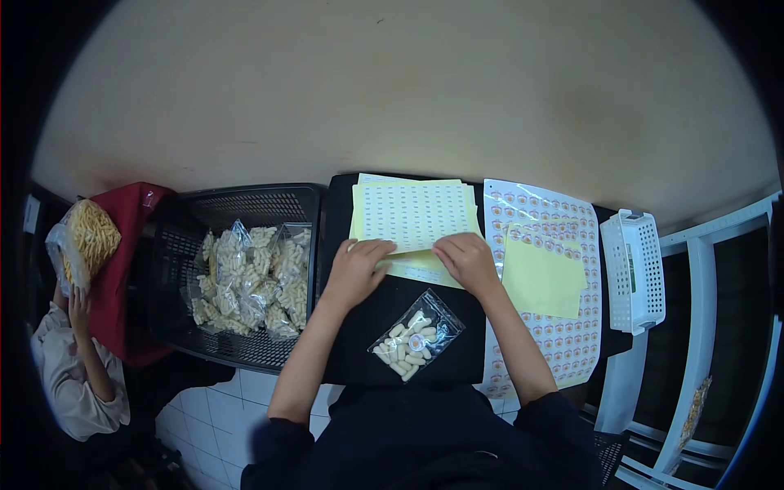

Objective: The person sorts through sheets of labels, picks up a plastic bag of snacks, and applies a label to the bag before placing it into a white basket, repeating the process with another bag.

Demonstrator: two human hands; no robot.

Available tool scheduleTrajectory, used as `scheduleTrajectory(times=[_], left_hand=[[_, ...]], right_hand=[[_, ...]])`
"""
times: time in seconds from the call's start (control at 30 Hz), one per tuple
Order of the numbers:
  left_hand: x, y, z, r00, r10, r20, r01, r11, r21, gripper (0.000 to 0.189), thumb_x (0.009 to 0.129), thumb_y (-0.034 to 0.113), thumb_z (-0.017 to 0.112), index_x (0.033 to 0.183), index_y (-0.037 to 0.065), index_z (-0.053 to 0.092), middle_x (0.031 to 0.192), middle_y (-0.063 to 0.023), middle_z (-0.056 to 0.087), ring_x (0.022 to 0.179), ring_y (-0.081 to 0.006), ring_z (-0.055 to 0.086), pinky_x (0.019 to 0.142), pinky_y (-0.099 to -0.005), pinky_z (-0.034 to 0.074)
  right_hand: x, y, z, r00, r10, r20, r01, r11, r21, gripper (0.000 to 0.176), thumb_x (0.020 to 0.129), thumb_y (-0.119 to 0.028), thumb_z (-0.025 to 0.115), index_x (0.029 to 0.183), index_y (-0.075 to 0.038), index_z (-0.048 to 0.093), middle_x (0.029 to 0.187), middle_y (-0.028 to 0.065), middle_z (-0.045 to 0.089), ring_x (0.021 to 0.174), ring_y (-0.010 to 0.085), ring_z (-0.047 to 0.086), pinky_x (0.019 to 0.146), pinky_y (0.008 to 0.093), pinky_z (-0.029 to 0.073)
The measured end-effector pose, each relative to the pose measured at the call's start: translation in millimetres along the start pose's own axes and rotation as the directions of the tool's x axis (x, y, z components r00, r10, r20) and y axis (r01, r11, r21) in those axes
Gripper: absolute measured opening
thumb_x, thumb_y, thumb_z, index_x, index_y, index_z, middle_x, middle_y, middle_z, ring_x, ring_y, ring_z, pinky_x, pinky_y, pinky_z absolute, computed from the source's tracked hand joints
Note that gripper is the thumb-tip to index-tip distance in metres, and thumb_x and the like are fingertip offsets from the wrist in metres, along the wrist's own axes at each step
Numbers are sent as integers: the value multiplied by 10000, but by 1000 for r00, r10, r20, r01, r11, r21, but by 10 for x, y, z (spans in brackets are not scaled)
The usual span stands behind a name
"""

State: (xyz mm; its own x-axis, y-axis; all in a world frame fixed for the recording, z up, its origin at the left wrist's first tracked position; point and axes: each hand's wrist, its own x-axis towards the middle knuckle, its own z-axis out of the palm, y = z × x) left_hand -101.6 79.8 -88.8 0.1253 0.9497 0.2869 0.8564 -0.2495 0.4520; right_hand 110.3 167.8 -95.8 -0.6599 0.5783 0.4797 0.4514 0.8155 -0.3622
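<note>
My left hand pinches the near left edge of a sheet of small printed labels. The near right edge is gripped by the fingers of my right hand. Between my hands that edge is bent up, and yellow backing shows beneath it. More sheets lie stacked under this one. Closer to my body, a clear zip bag of pale, finger-shaped snack pieces rests flat on the black table cover; a round sticker is on its front.
Left of me, a black plastic basket holds several filled bags. Sheets of round stickers lie at right, a partly used yellow sheet on top, beside a white basket. Far left, another person touches a bag of yellow snacks.
</note>
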Motion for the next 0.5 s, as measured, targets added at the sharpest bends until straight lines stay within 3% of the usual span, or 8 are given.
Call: scheduleTrajectory(times=[0.07, 0.1, 0.17, 0.23, 0.3, 0.4, 0.43, 0.5], left_hand=[[165, -63, -72, 984, -162, 70, 167, 984, -65, 248, 685, 156, 651, 921, 87, 618, 863, -74, 634, 833, -233, 605, 724, -339, 464], [219, -71, -93, 986, -147, -76, 140, 986, -89, 134, 699, 140, 644, 817, 76, 638, 759, -83, 635, 718, -253, 617, 621, -329, 488], [296, -122, -183, 980, -195, -46, 184, 967, -178, 127, 703, 132, 644, 815, 74, 634, 773, -85, 635, 733, -253, 616, 634, -330, 486], [341, -171, -258, 966, -258, -13, 242, 924, -295, 122, 710, 122, 653, 793, 41, 617, 777, -106, 631, 722, -254, 616, 636, -320, 477], [358, -264, -253, 963, -270, 3, 255, 906, -338, 136, 707, 127, 660, 789, 31, 612, 769, -112, 628, 708, -251, 614, 629, -316, 471], [364, -331, -242, 962, -273, 22, 257, 872, -418, 177, 726, 152, 664, 772, -1, 586, 734, -127, 617, 659, -204, 598, 617, -298, 453], [366, -339, -241, 954, -292, 73, 290, 826, -483, 190, 746, 165, 650, 773, -9, 578, 724, -129, 613, 657, -184, 587, 623, -293, 449], [356, -347, -235, 944, -302, 130, 323, 774, -545, 205, 766, 178, 635, 775, -16, 571, 714, -130, 609, 654, -164, 577, 628, -289, 445]], right_hand=[[53, -11, -113, 999, -33, -9, 33, 999, -29, 131, 714, -136, 644, 814, -60, 607, 793, 61, 588, 755, 212, 565, 712, 328, 432], [68, -83, -209, 984, 15, -177, -35, 993, -112, 156, 704, -127, 651, 836, -61, 600, 832, 77, 571, 785, 219, 550, 708, 332, 429], [-2, -137, -231, 937, 47, -345, -117, 976, -182, 184, 694, -118, 658, 857, -62, 593, 871, 94, 554, 816, 226, 534, 704, 336, 425], [-188, -91, -55, 677, 547, -492, -445, 837, 318, 215, 733, -101, 638, 928, -51, 563, 890, 89, 530, 828, 180, 509, 691, 288, 412], [-314, 38, 115, 337, 862, -380, -423, 499, 757, 261, 773, -106, 621, 1007, -40, 524, 916, 73, 496, 803, 127, 475, 671, 242, 395], [-369, 159, 120, 461, 887, -22, -609, 334, 719, 323, 733, -111, 652, 1017, -34, 520, 962, 89, 483, 767, 148, 479, 665, 255, 408], [-351, 103, 65, 643, 762, -75, -689, 618, 379, 436, 679, -180, 700, 1047, -29, 523, 1037, 115, 484, 862, 206, 486, 741, 313, 409], [-320, 48, 25, 777, 629, -42, -624, 777, 87, 504, 653, -228, 714, 1074, -34, 517, 1071, 123, 479, 926, 239, 465, 784, 354, 388]])
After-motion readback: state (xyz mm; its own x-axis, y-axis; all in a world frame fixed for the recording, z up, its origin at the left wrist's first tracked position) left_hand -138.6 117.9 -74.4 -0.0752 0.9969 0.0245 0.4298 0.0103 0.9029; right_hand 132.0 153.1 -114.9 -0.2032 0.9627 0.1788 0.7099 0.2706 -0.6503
